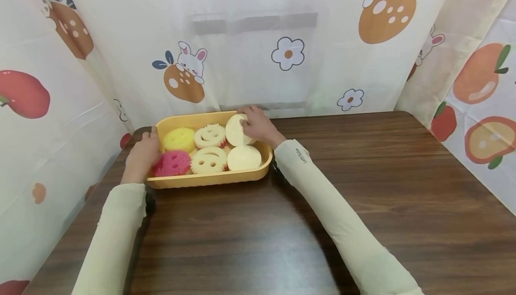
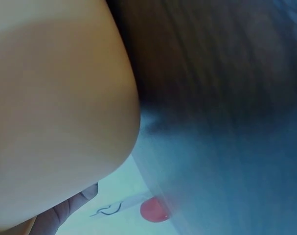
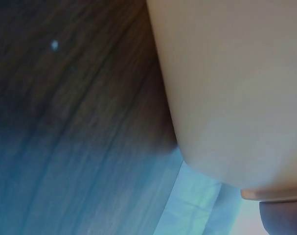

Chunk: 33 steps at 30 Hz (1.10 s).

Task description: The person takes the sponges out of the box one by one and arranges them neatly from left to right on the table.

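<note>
A yellow plastic tray [image 1: 209,179] stands at the back left of the table with several round sponges in it. My left hand [image 1: 142,154] grips its left side, and its fingers [image 2: 65,210] show past the tray wall in the left wrist view. At the back right, my right hand [image 1: 258,125] holds the tray's rim, its thumb over a round cream sponge [image 1: 237,133]. In front of that lies another plain cream sponge [image 1: 244,158]. Two cream smiley sponges [image 1: 209,160] fill the middle, with a yellow sponge [image 1: 179,139] and a pink sponge [image 1: 173,164] at the left.
The tray stands on a dark wood-grain table [image 1: 250,232], near its back edge. Printed curtains [image 1: 250,62] with fruit, rabbits and flowers hang close behind and along both sides. In both wrist views the tray's wall [image 3: 236,88] takes up much of the picture.
</note>
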{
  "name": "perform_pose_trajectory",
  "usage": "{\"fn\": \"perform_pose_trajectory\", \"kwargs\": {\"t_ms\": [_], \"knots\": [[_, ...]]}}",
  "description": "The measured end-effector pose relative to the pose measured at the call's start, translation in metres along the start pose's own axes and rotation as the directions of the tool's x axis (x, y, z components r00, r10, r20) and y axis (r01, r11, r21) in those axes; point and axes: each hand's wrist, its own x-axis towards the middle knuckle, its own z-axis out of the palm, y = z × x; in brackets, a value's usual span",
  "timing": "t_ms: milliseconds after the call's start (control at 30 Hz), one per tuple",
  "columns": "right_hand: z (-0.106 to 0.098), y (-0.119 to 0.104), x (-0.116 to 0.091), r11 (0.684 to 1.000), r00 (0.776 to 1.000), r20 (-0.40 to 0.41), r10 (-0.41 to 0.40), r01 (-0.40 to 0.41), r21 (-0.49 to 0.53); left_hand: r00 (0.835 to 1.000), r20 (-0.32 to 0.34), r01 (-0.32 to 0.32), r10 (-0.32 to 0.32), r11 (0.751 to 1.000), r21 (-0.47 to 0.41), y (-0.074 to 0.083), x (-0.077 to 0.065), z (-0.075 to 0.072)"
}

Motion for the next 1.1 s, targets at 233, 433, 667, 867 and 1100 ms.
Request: {"fn": "perform_pose_trajectory", "kwargs": {"t_ms": [233,433,667,867,1100], "knots": [[0.0008,0.0007,0.0010,0.997,0.998,-0.038,0.047,-0.044,0.068,1.000,-0.004,0.008,-0.008,1.000,0.010,0.0018,-0.0040,0.0001],[-0.0004,0.0022,-0.0003,0.985,0.991,-0.103,0.091,-0.074,0.156,1.000,-0.017,0.005,-0.004,1.000,0.024,0.0022,-0.0047,0.0017],[-0.0037,0.0035,-0.0004,0.977,0.977,-0.164,0.138,-0.108,0.182,0.999,-0.035,0.015,-0.013,0.999,0.045,0.0044,-0.0027,-0.0004],[-0.0068,0.0037,0.0014,0.974,0.971,-0.191,0.146,-0.107,0.202,0.999,-0.033,0.023,-0.021,0.999,0.036,0.0038,-0.0049,-0.0041],[-0.0088,0.0065,0.0029,0.970,0.965,-0.218,0.148,-0.098,0.222,0.999,-0.022,0.035,-0.034,0.999,0.030,0.0051,-0.0076,-0.0044]]}}
